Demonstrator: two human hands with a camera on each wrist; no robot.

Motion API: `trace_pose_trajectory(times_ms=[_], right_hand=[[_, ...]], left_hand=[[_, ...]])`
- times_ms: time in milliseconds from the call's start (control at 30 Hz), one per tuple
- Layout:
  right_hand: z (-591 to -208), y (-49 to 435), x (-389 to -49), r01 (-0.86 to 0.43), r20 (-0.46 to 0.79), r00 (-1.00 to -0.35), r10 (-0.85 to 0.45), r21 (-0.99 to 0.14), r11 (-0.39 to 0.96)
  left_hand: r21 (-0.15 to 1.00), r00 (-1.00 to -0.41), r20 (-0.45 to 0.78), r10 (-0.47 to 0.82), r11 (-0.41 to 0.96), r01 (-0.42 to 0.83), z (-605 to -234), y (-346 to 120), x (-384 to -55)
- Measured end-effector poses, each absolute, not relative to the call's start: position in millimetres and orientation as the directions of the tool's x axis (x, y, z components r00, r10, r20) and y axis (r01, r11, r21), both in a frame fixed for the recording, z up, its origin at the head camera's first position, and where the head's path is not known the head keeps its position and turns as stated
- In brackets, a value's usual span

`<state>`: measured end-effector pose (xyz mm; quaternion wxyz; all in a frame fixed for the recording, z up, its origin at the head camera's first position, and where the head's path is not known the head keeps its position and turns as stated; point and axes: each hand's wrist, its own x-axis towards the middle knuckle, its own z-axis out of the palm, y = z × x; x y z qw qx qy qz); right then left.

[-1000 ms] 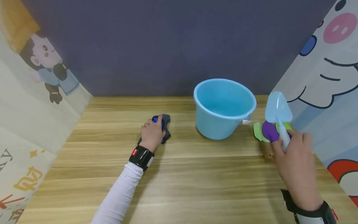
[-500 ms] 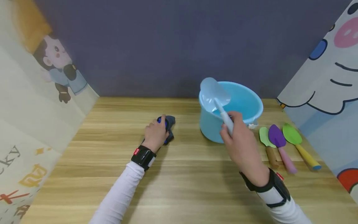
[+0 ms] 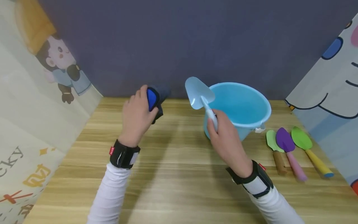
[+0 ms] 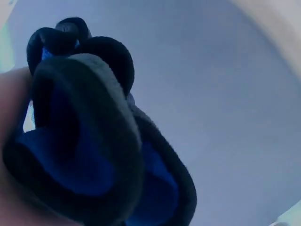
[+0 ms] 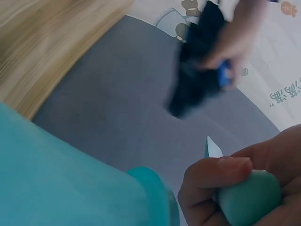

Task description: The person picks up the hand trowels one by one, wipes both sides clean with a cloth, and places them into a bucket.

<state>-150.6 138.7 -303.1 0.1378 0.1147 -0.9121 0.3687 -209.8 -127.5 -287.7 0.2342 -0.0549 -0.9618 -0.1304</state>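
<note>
My left hand (image 3: 136,115) grips a pair of dark gloves (image 3: 152,99) with blue lining, lifted above the table toward the back wall. Their black-edged cuffs (image 4: 89,141) fill much of the left wrist view. My right hand (image 3: 228,141) holds a light blue toy trowel (image 3: 198,92) by its handle, blade raised. That blade is beside the left rim of a light blue bucket (image 3: 237,104), which stands upright on the table. In the right wrist view the bucket's side (image 5: 70,174) is close to the hand, and the gloves (image 5: 197,56) look blurred.
Right of the bucket lie a pale green trowel (image 3: 271,140) with a brown handle, a purple trowel (image 3: 285,139) with a pink handle, and a green trowel (image 3: 301,137) with a yellow handle. A dark wall (image 3: 139,46) bounds the wooden table (image 3: 173,186) behind.
My right hand has carried the light blue trowel leftward from beside the other trowels to the bucket's left rim. The left hand has raised the gloves off the table.
</note>
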Motion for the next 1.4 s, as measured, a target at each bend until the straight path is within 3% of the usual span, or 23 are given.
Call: trace_pose_trajectory(times_ms=[267, 567, 800, 1100, 1400], right_hand=[[-296, 134, -161, -0.304, 0.3, -0.946, -0.125, -0.681, 0.667], [-296, 133, -151, -0.318, 0.282, -0.945, -0.164, -0.684, 0.657], [-295, 129, -147, -0.353, 0.296, -0.934, -0.198, -0.686, 0.637], [-291, 130, -145, -0.34, 0.295, -0.939, -0.176, -0.72, 0.605], [-290, 129, -141, -0.338, 0.315, -0.938, -0.148, -0.723, 0.603]], left_hand=[[0.215, -0.769, 0.631, 0.1, 0.931, 0.297, -239, -111, -171], [0.128, -0.712, 0.645, 0.276, 0.88, 0.457, -248, -74, -162], [0.049, -0.632, 0.681, 0.369, 0.839, 0.543, -257, -59, -163], [0.042, -0.708, 0.601, 0.37, 0.87, 0.49, -265, -46, -161], [0.021, -0.69, 0.641, 0.337, 0.891, 0.454, -271, -40, -159]])
